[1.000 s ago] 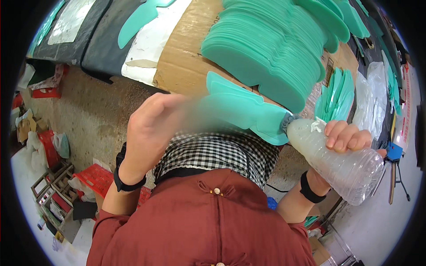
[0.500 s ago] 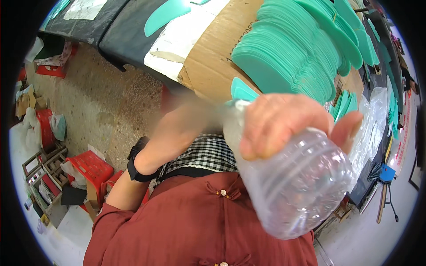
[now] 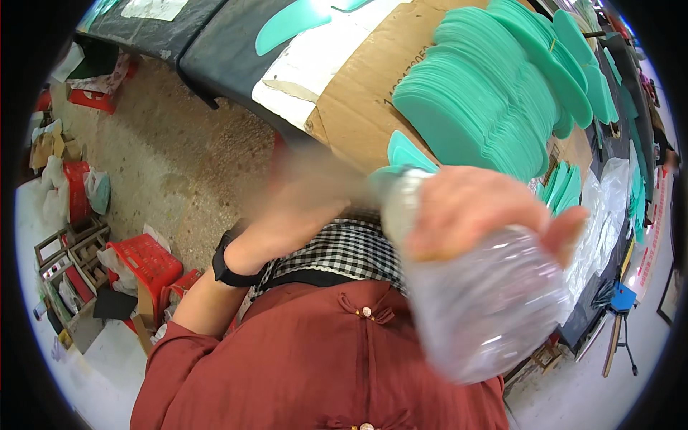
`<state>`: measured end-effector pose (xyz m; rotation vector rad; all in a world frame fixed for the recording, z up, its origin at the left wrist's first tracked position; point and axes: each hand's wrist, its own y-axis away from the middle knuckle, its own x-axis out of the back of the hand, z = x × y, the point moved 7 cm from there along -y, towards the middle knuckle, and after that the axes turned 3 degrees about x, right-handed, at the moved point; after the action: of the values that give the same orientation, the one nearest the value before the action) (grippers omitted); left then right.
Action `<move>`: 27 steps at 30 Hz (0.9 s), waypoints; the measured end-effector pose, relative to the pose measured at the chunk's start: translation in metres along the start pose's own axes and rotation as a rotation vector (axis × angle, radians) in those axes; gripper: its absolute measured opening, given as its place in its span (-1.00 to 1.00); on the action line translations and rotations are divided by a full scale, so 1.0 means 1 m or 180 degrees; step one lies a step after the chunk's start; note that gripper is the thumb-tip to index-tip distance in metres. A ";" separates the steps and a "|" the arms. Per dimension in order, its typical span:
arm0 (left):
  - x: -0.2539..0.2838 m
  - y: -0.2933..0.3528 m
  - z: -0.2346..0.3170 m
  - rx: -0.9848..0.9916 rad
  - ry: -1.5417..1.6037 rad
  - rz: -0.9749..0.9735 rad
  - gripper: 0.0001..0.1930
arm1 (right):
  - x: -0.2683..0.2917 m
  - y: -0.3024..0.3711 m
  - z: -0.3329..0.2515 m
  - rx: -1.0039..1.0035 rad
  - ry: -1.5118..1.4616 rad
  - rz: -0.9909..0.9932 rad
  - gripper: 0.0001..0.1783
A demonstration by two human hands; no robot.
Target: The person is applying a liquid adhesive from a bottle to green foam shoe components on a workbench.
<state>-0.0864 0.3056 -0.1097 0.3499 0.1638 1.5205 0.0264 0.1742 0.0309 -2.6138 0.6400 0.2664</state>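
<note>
My right hand (image 3: pixel 476 208) is closed round a clear ribbed plastic bottle (image 3: pixel 487 308), smeared by motion. The bottle is tilted, its base toward me and its narrow end pointing left and away. Close to that narrow end is my left hand (image 3: pixel 301 204), a dark band on its wrist. Its fingers are blurred, so whether they hold anything cannot be made out. Just beyond the bottle's narrow end, a few green insole-shaped sheets (image 3: pixel 410 153) show at the cardboard's near edge. A large stack of green insoles (image 3: pixel 480 93) lies behind my right hand.
Flattened cardboard (image 3: pixel 351 104) lies beneath the stack on a dark table (image 3: pixel 222 61). A loose green insole (image 3: pixel 290 27) rests at the far left of it. Clear plastic film (image 3: pixel 609 193) hangs at the right. Red crates (image 3: pixel 147 264) stand on the floor at left.
The view has shifted slightly, so the table and stack sit further right. The bottle is more blurred than before and still in my right hand; my left hand stays by its narrow end.
</note>
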 end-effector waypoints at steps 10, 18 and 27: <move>-0.005 0.004 0.041 -0.0168 0.0299 0.0135 -0.73 | 0.010 0.004 -0.008 -0.0343 0.0300 0.1017 0.03; -0.009 -0.001 0.025 0.0543 0.0498 0.0134 -0.70 | 0.100 0.137 -0.080 0.0795 -0.0036 0.2244 -0.34; -0.020 -0.004 0.029 0.0577 0.1434 -0.0005 -0.66 | 0.091 0.109 -0.058 0.1192 -0.0335 0.2091 -0.39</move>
<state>-0.0738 0.2822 -0.0857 0.1443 0.6591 1.5689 0.0585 0.0249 0.0171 -1.9562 1.3524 0.4265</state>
